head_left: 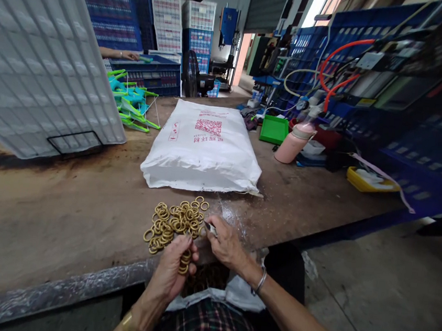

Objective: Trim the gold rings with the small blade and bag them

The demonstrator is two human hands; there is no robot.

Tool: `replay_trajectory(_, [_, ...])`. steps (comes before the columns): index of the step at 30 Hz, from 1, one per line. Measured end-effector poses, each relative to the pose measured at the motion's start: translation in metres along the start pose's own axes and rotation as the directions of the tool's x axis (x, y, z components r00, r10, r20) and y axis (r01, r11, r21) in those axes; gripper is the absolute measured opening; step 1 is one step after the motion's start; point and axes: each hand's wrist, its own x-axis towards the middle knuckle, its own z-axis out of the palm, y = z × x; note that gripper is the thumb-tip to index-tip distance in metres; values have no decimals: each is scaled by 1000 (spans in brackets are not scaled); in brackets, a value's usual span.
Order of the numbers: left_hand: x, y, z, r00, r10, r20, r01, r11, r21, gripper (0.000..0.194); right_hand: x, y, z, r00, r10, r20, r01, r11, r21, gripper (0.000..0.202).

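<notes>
- Left hand (173, 262) pinched gold rings (184, 263).
- Right hand (227, 244), at the pile's four o'clock, pinched a small pale object (212, 230).
- Ring pile (178, 220) lay on the table (92, 220), white sack (204, 156) at its twelve.

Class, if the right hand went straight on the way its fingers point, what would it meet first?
Most likely the right side of the pile of gold-coloured rings, just ahead of the right hand, though its height above the table is unclear.
</notes>
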Motion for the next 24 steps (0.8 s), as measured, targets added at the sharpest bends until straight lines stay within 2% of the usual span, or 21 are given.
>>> replay_trajectory(4, [-2, -2, 6, 999, 47, 17, -49, 992, 119, 34, -15, -12, 5, 996, -66, 54, 62, 996, 70, 24])
replay_trajectory(8, [-2, -6, 1, 995, 102, 9, -101, 959, 264, 37, -17, -21, 5, 994, 16, 112, -35, 984, 173, 15])
replay_trajectory(10, [-1, -8, -3, 982, 190, 5, -178, 907, 381, 36, -14, -25, 2, 989, 68, 131, -103, 953, 286, 12])
replay_trajectory(12, [-1, -8, -5, 963, 270, 24, -246, 833, 496, 36, -10, -28, -1, 985, 95, 141, -141, 919, 367, 17])
replay_trajectory(14, [-2, -8, -5, 955, 294, 44, -268, 786, 558, 36, -8, -30, -2, 984, 111, 140, -158, 906, 393, 18])
replay_trajectory(16, [-3, -8, -4, 969, 241, 48, -228, 808, 543, 35, -8, -30, -2, 983, 119, 139, -165, 904, 395, 18])
replay_trajectory(20, [-5, -7, -1, 997, 49, 61, -69, 919, 389, 37, -9, -28, 2, 984, 98, 147, -148, 912, 383, 18])
replay_trajectory(24, [-6, -5, 0, 996, 62, 66, -81, 929, 361, 38, -11, -22, 4, 985, 124, 123, -153, 951, 269, 17])
